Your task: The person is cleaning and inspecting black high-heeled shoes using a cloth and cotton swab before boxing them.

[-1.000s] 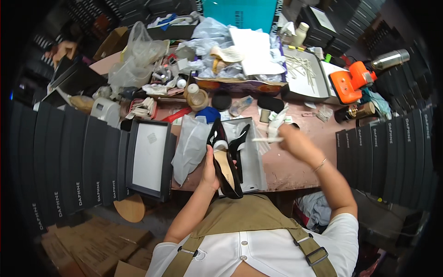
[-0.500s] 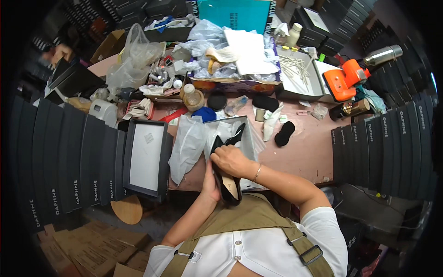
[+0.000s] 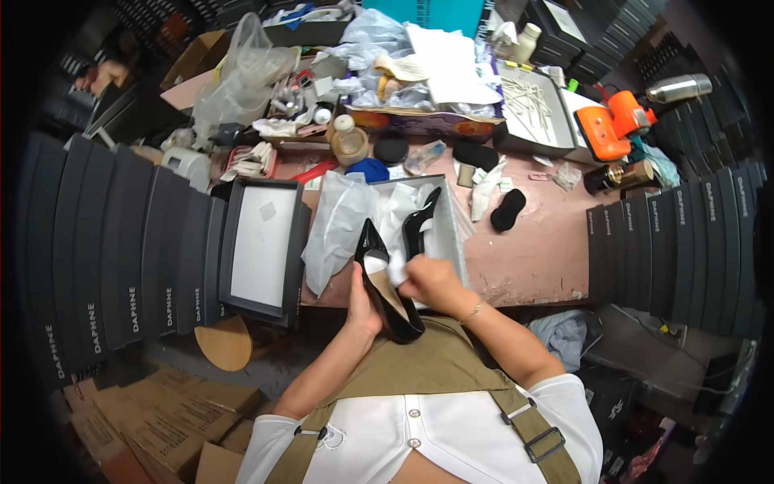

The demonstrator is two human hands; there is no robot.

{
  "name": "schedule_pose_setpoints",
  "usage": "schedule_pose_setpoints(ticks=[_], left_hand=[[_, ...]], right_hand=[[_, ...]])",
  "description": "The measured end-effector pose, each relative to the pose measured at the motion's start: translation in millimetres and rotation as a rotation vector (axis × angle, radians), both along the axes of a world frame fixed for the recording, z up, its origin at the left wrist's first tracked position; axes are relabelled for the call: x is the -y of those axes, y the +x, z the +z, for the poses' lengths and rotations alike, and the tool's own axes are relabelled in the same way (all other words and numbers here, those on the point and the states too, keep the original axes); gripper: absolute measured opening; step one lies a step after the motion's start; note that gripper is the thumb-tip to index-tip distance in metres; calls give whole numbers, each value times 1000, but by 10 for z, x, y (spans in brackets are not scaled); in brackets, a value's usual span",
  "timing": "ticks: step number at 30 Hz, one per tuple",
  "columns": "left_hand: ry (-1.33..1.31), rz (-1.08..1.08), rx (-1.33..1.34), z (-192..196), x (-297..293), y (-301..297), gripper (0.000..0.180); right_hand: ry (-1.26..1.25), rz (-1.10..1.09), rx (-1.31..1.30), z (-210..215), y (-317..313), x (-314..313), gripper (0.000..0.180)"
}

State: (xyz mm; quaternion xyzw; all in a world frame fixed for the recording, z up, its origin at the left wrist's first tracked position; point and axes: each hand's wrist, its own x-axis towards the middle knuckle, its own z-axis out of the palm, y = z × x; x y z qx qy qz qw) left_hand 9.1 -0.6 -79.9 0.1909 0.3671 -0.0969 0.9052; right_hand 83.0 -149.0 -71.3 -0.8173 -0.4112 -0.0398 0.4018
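A shiny black pointed pump (image 3: 401, 324) is tilted in front of me, toe pointing away, heel end close to my apron. My left hand (image 3: 363, 305) grips it along its left side. White stuffing shows inside the toe opening, ahead of the beige insole. My right hand (image 3: 435, 284) is curled closed just right of the pump; whatever its fingers hold, if anything, is hidden. Beyond it, the matching black pump (image 3: 414, 234) lies in an open shoe box (image 3: 453, 234) among white tissue paper. A loose sheet of tissue paper (image 3: 332, 242) hangs over the box's left side.
Left stands a dark box lid (image 3: 263, 250) with a white inside, beside stacked dark shoe boxes (image 3: 145, 258). More shoe boxes (image 3: 669, 258) line the right. Farther back are a paper-filled carton (image 3: 419, 121), a tray of white sticks (image 3: 532, 113), an orange device (image 3: 609, 129) and a black pad (image 3: 508, 210).
My right hand has drawn back from the pump's toe opening toward the right, uncovering the white stuffing. My left hand still holds the pump. The whole view has shifted slightly.
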Motion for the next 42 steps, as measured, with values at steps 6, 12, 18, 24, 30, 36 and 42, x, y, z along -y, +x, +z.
schedule_pose_setpoints(ticks=[6,12,18,24,30,36,42], left_hand=[[-50,-31,-64,-263,-85,-73,69],[-47,-95,-2,-62,119,-38,64],[29,-18,-27,-107,96,-6,68],[-27,-116,0,-186,79,-26,68],[-31,-208,43,-107,129,-37,70],[-15,-203,9,-235,158,-105,68],[3,-33,-49,-161,127,-93,68]], right_hand=[[-207,-331,-28,-179,338,201,21],[-448,151,259,-183,90,-351,8],[-241,118,125,-80,-34,-59,3],[-171,-72,77,76,-26,43,16],[-495,152,312,-279,86,-125,13],[-396,130,207,-467,23,-143,7],[-369,165,107,137,-179,144,10]])
